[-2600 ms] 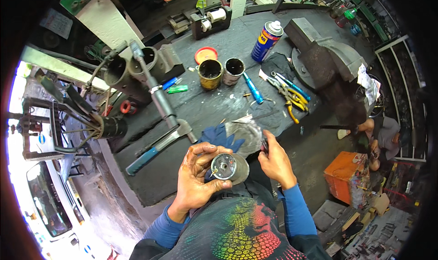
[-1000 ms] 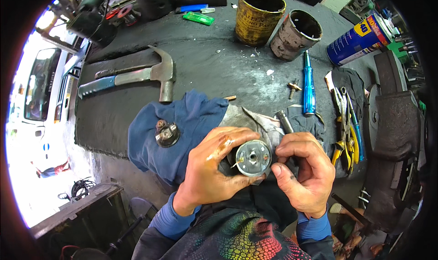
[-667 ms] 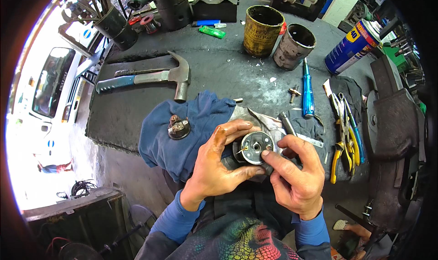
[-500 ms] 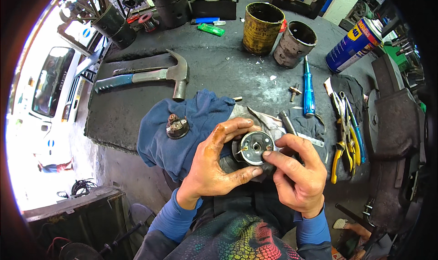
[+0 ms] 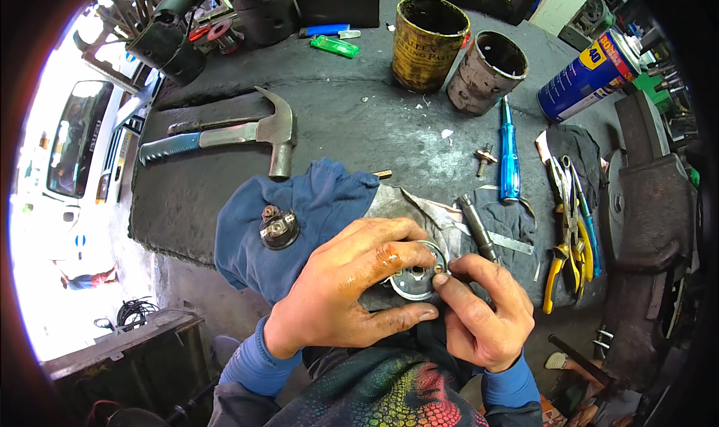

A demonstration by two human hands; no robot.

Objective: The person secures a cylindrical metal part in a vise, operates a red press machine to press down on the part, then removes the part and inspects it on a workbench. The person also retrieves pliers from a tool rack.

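A round metal housing with a dark inside, which looks like a starter solenoid body, sits low over the near edge of the bench. My left hand is closed round it, the thumb along its near rim and the fingers across its far side, hiding much of the opening. At its right rim my right hand pinches with thumb and forefinger at a small copper-coloured wire end. To the left, a dark round cap with metal terminals rests on a crumpled blue cloth.
A claw hammer lies at the left. Beyond are a yellow can, a grey can and a blue spray can. Rightward lie a blue screwdriver, pliers and a metal rod beside a grey cloth.
My left hand has shifted, its fingers now reaching over the housing's opening. The housing sits a little lower in view, and my right fingertips stay at its right rim.
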